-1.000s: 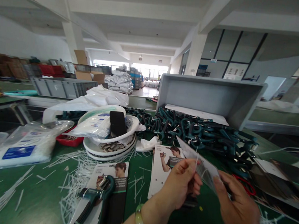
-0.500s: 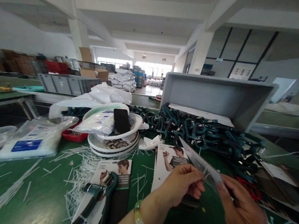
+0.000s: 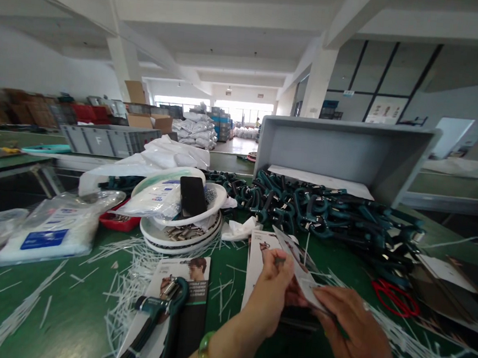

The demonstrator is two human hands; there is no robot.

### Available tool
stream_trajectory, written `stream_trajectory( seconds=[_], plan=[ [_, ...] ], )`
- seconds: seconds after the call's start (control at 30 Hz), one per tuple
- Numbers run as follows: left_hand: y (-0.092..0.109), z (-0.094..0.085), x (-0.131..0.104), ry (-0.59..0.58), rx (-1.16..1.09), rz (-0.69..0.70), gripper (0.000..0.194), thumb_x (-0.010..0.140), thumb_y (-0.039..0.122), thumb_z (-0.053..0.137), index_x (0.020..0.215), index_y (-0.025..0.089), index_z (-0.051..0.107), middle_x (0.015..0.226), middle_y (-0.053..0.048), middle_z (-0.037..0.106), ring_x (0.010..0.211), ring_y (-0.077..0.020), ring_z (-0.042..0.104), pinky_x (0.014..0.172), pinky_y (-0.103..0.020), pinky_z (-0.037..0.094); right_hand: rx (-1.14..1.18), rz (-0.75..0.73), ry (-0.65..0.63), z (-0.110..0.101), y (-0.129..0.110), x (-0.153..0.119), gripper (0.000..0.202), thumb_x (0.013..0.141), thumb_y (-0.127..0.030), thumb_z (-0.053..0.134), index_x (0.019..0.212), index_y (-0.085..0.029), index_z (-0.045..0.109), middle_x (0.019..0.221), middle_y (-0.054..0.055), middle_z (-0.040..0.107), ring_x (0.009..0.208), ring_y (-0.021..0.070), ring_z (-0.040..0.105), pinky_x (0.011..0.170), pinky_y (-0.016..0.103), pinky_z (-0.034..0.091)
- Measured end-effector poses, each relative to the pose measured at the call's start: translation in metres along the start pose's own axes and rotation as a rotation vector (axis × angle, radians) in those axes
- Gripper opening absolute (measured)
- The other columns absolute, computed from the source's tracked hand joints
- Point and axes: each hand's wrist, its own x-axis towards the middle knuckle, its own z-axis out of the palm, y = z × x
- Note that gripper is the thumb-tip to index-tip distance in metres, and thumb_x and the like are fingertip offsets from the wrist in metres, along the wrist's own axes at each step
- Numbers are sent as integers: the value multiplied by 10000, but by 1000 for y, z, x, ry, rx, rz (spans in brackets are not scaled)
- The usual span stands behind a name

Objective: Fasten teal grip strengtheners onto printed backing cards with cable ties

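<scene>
A printed backing card point(image 3: 303, 275) is tilted up between my two hands. My right hand point(image 3: 355, 329) grips its lower right edge between thumb and fingers. At the card's left side, my left hand point(image 3: 269, 286), with a green bangle at the wrist, has its fingers closed on the edge. One thin white cable tie point(image 3: 307, 249) sticks up by the card. More printed cards point(image 3: 256, 263) lie flat behind my left hand. Left of my forearm, a dark green hand grip strengthener point(image 3: 163, 305) rests on another printed card point(image 3: 195, 319).
Many hand grips point(image 3: 323, 207) are heaped before a tipped grey crate point(image 3: 324, 147). Loose cable ties point(image 3: 131, 286) litter the green table. White bowls point(image 3: 180, 243) hold metal springs, a bag and a phone point(image 3: 193, 196). Red-handled scissors point(image 3: 395, 299) lie right.
Both hands have shifted left with the card. My left fingers have moved from behind the card to its left edge. The cable tie now stands up beside it.
</scene>
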Motion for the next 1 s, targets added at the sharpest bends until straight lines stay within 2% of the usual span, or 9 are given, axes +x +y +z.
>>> stream_trajectory(
  seconds=[0.13,0.27,0.4,0.47,0.57,0.63,0.73,0.87,1.0],
  plan=[
    [12,-14,-16,-52,360,-14,551,697,491,623,1164,264,439,959,-28,582,631,-89,555,502,-182,463,-38,-85,-41,8,-5,3,212,876,-270,462,930,-169,641,869,80,655,818,174,603,712,294,504],
    [20,-30,-17,-103,795,-76,307,658,317,666,922,161,650,678,-4,583,545,-78,492,475,-165,400,-62,-159,-72,17,-11,1,246,891,-224,408,903,-167,647,848,80,661,818,178,597,740,314,494],
    [21,-44,-8,-86,922,-134,246,700,342,611,835,146,674,579,9,576,477,-90,489,454,-189,396,-94,-169,-125,25,-15,-6,269,910,-256,385,932,-158,635,868,83,657,834,190,587,759,338,478],
    [22,-49,-5,-37,1080,-5,226,761,341,548,766,167,692,656,-26,639,588,-139,566,556,-236,452,-103,-177,-139,28,-17,-7,276,916,-257,373,944,-157,630,879,80,656,835,196,583,762,351,469],
    [27,-51,-7,115,1320,283,221,802,296,515,744,216,713,966,-68,686,914,-226,599,821,-335,446,-98,-179,-145,35,-18,-3,269,914,-231,369,935,-157,626,872,79,654,822,201,577,745,357,465],
    [33,-50,-13,209,1360,420,216,821,288,503,814,241,714,1070,-64,665,997,-235,577,896,-360,414,-81,-158,-159,43,-18,2,247,904,-217,390,926,-149,626,875,85,649,822,204,570,731,354,469],
    [38,-51,-18,225,1323,516,244,852,320,463,890,253,695,986,-49,692,953,-209,596,888,-341,428,-49,-97,-197,57,-18,8,194,876,-204,457,941,-127,622,898,96,636,832,208,558,722,347,475],
    [25,-68,-8,220,1239,418,366,790,348,554,1126,212,600,1131,-80,633,1024,-222,575,921,-370,426,-5,-107,-248,67,-25,12,152,813,-189,564,936,-125,626,893,83,636,834,211,557,742,350,477],
    [-1,-90,8,172,1230,363,378,751,328,590,1104,194,617,1249,-100,563,1178,-248,483,1027,-424,330,129,-72,-352,58,-15,20,157,795,-287,600,903,-183,644,869,42,652,829,187,568,747,310,472]
  ],
)
